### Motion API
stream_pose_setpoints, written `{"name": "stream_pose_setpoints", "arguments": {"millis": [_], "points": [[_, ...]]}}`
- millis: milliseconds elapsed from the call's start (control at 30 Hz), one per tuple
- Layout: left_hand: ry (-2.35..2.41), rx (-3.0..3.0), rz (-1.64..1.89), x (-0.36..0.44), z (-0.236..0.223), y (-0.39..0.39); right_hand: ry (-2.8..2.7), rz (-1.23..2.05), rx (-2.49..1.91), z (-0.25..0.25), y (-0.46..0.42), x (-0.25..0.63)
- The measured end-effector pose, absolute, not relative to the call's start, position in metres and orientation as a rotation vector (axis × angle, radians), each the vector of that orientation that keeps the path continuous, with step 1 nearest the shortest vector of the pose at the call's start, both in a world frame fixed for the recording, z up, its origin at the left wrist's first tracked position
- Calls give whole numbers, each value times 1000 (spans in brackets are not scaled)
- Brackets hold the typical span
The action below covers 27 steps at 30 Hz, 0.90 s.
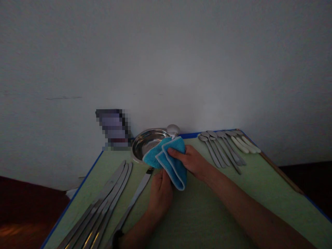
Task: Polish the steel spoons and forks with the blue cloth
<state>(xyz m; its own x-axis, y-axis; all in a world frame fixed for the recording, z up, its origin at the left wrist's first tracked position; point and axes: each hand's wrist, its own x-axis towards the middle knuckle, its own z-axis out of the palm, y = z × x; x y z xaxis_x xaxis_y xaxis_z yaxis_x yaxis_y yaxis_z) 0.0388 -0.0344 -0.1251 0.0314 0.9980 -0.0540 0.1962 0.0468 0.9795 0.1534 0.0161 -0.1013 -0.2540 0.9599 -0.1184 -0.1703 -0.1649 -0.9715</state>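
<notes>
A blue cloth (175,164) with pale edging is folded around the handle of a metal spoon, and my right hand (195,162) is closed on it, thumb on top. The spoon's bowl (173,130) sticks out above the cloth. Below the cloth, my left hand (161,190) is closed in line with the spoon, at its lower end; cloth and fingers hide the handle there. Just behind the cloth stands a shiny metal bowl (138,143), partly covered by it. A long flat metal utensil (136,197) lies beside my left hand and runs toward my wrist.
Several long metal knives (109,193) lie fanned at the left of the green tabletop (207,207). Several spoons (216,148) lie in a row at the back right, beside white-handled cutlery (245,143). A blurred-out upright device (114,128) leans near the wall (166,62).
</notes>
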Motion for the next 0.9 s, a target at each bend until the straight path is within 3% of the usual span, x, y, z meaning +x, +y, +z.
{"name": "stream_pose_setpoints", "arguments": {"millis": [400, 700, 900], "points": [[1223, 1559, 879, 41, -129, -45, -870, 1479, -1044, -74, 38, 199], [919, 1150, 866, 44, -124, -39, -768, 1631, -839, -62, 30, 199], [976, 1259, 939, 44, -125, -39, -861, 1548, -909, -64, 36, 203]]}}
